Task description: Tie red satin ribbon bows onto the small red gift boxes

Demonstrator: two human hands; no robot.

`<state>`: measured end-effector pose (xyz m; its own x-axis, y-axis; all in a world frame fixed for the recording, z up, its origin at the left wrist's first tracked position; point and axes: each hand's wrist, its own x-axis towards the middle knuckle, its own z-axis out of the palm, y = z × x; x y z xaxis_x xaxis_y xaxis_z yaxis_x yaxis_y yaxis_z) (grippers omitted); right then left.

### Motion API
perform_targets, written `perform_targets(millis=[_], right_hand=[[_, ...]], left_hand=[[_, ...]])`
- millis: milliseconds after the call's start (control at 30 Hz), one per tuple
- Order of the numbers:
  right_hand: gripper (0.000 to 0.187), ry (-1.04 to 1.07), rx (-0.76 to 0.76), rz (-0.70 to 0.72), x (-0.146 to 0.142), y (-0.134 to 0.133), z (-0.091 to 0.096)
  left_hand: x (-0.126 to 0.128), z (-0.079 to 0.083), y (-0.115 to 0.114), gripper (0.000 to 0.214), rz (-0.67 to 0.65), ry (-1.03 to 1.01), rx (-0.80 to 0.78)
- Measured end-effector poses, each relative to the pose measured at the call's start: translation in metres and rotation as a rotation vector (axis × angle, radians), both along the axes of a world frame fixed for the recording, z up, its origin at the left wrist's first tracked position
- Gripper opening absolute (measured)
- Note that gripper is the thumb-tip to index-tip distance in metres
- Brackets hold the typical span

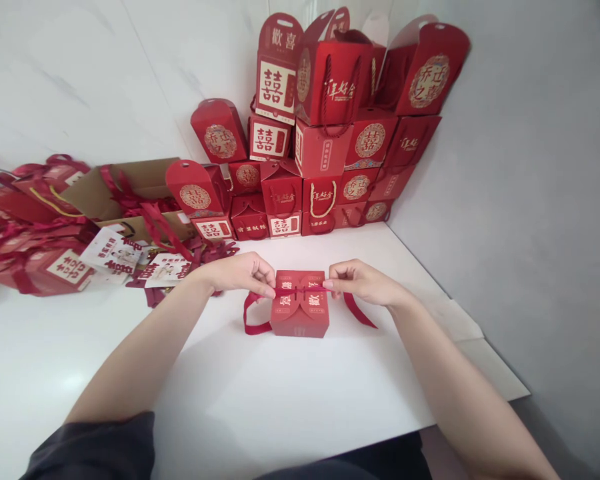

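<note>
A small red gift box (300,313) with gold characters on its folded top flaps sits on the white table (280,400) in front of me. A dark red ribbon (253,319) runs across the box's top and trails off both sides. My left hand (245,273) pinches the ribbon at the box's left top edge, fingers closed. At the right top edge, my right hand (360,280) pinches the other part of the ribbon, fingers closed too.
Behind the box, a stack of finished red gift boxes (325,133) rises against the wall corner. An open cardboard carton (130,187) and a heap of flat red boxes, ribbons and cards (55,247) lie at the left. The table's right edge (480,333) is close.
</note>
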<state>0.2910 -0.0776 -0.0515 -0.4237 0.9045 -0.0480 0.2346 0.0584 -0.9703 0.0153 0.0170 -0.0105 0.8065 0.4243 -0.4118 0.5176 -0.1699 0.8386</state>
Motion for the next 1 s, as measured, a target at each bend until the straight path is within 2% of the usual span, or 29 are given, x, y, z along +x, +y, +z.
perform_targets(millis=[233,367,500,633,733,867,1000], right_hand=[[0.037,0.005,-0.041,0.006,-0.001,0.003,-0.005],[0.036,0.026,-0.039,0.008,-0.001,0.003,-0.006],[0.036,0.006,-0.031,-0.013,-0.002,0.003,-0.007],[0.035,0.012,-0.036,-0.003,-0.003,0.002,-0.007],[0.033,0.026,-0.034,0.01,-0.004,0.002,-0.008],[0.033,0.031,-0.035,0.0,-0.005,0.003,-0.01],[0.034,0.027,-0.04,-0.013,-0.006,0.004,-0.012]], left_hand=[[-0.012,0.003,0.007,0.019,-0.146,0.082,-0.039],[-0.009,0.009,0.005,0.013,-0.173,-0.102,0.064],[0.005,0.004,-0.004,0.01,-0.083,-0.398,0.1],[0.018,-0.014,-0.012,0.019,-0.031,-0.586,-0.05],[0.023,-0.022,-0.014,0.019,0.042,-0.595,-0.096],[0.026,-0.023,-0.017,0.016,0.163,-0.493,0.006],[0.028,-0.023,-0.019,0.019,0.171,-0.429,0.062]])
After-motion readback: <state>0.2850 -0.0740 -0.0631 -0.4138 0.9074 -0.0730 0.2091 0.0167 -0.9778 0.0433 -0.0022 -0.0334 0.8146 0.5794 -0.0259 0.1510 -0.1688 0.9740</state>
